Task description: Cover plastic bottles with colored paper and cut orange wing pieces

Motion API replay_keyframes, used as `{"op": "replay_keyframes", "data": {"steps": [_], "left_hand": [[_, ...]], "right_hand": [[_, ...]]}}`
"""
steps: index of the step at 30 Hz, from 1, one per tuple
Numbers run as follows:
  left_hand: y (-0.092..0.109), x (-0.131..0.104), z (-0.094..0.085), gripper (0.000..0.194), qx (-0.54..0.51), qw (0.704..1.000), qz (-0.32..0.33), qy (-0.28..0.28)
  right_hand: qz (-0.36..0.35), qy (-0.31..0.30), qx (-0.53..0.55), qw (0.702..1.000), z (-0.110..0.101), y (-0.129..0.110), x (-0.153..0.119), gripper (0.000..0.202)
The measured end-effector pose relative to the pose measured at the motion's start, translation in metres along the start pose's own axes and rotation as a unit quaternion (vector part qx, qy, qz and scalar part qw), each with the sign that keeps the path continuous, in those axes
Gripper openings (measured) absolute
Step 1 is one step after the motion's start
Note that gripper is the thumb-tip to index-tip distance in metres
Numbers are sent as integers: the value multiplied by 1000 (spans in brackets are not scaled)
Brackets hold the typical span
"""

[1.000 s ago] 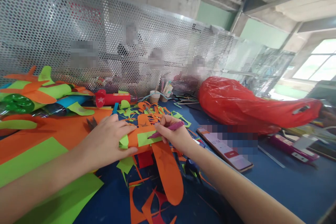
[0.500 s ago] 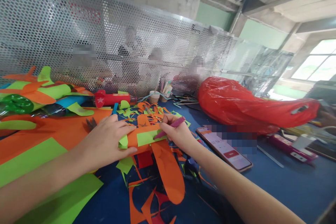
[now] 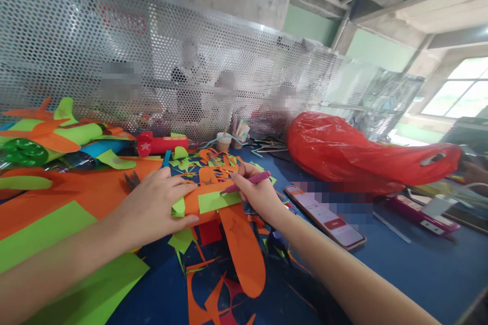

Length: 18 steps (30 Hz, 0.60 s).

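Note:
My left hand (image 3: 152, 208) presses down on an orange paper craft piece (image 3: 240, 244) wrapped with a green paper strip (image 3: 213, 200), its fingers holding the strip's folded left end. My right hand (image 3: 257, 195) grips a purple pen (image 3: 247, 182) with its tip on the upper right part of the green strip. The orange piece has a long rounded wing that points toward me over the blue table (image 3: 419, 274).
Orange and green paper sheets (image 3: 57, 223) lie at the left, with paper-covered bottle planes (image 3: 57, 134) behind. Scraps (image 3: 206, 160) litter the middle. A phone (image 3: 328, 216) and a red plastic bag (image 3: 354, 152) sit at the right. A perforated metal screen (image 3: 152, 61) stands behind, with people beyond it.
My right hand has shifted the pen slightly, its tip moving up and right along the green strip. My left hand stays in place.

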State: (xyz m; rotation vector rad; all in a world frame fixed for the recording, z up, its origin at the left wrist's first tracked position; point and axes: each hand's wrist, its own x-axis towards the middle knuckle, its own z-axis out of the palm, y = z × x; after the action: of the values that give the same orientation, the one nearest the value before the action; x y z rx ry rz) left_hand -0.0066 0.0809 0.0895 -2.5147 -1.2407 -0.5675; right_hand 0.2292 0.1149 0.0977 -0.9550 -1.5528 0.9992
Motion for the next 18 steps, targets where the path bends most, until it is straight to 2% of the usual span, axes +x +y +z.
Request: {"op": "replay_keyframes", "data": {"steps": [5,8,13,18], "left_hand": [[-1,0,0,47,-5,1000,2,2],[-1,-1,1,48,-4,1000,5,3],[0,-1,0,49,11,1000,4,-9],[1,0,-2,49,17,1000,0,-18]], "right_hand": [[5,-16,-39,999,3,-5,-6,29],[11,-24,-24,999,4,-4,-5,32],[22,34,63,997,-2,-2,0,37],[21,25,8,999,-6,-7,-1,37]]}}
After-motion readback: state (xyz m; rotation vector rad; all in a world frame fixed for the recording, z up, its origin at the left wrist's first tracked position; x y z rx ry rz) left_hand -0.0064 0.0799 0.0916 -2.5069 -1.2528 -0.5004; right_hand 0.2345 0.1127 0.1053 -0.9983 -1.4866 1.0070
